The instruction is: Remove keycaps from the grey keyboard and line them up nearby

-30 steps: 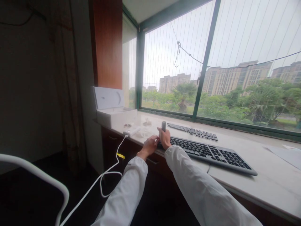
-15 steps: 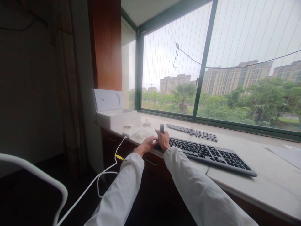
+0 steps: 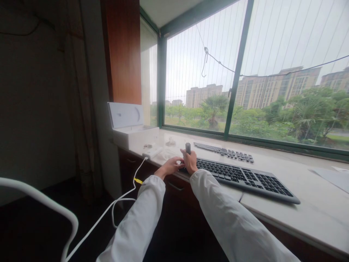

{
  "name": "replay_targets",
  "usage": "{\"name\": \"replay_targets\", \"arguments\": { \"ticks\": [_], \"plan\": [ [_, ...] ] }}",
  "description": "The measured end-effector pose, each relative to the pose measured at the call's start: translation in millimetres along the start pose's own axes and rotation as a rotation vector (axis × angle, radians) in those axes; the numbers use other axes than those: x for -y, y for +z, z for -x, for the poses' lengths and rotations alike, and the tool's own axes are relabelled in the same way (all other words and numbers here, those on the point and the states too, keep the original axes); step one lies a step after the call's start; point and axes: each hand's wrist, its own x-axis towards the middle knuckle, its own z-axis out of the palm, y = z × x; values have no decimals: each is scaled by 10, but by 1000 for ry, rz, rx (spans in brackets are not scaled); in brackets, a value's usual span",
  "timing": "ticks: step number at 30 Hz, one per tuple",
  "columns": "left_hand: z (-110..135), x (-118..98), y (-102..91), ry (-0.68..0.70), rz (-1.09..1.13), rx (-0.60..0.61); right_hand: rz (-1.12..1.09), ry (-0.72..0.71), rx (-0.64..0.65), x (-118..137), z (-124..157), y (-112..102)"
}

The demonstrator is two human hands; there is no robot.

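Right hand (image 3: 191,162) grips an upright handle (image 3: 188,147) at the keyboard's (image 3: 247,179) left end; left hand (image 3: 170,166), hold unclear, likely braces the keyboard.

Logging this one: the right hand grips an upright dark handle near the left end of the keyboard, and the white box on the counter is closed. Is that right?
Not quite: the white box is open, its lid raised, as the head view shows. The right hand does grip the upright dark handle near the keyboard's left end.

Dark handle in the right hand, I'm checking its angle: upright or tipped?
Roughly upright: the dark handle sticks up from the right hand.
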Motion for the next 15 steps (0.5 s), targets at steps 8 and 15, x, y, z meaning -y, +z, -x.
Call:
{"name": "replay_targets", "arguments": {
  "ticks": [8, 15],
  "plan": [
    [-48, 68, 5, 56, -29, 16, 84, -95, 15, -32, 61, 10],
    [-60, 6, 28, 54, -61, -39, 39, -101, -13, -14, 89, 2]
  ]
}}
